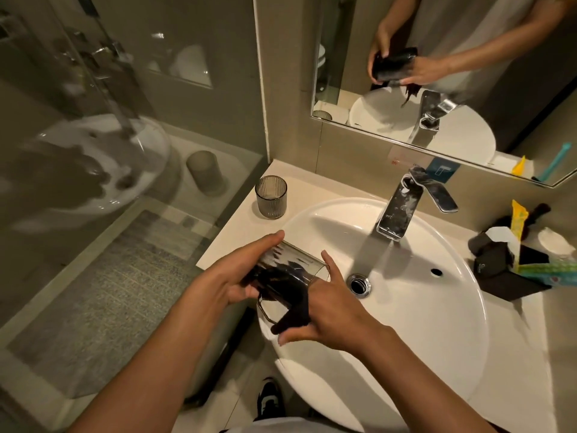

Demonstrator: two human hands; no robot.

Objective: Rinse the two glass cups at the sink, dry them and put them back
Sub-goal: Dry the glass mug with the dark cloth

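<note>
Both hands [237,276] [331,314] hold a tilted glass cup [290,270] over the sink [437,323].

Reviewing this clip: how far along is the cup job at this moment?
Done, apparently: one ribbed glass cup stands upright on the counter left of the sink, faucet off. In hand: left hand holds the second cup tilted while right hand works a dark cloth in it. Left: finish drying, set it back.
</note>
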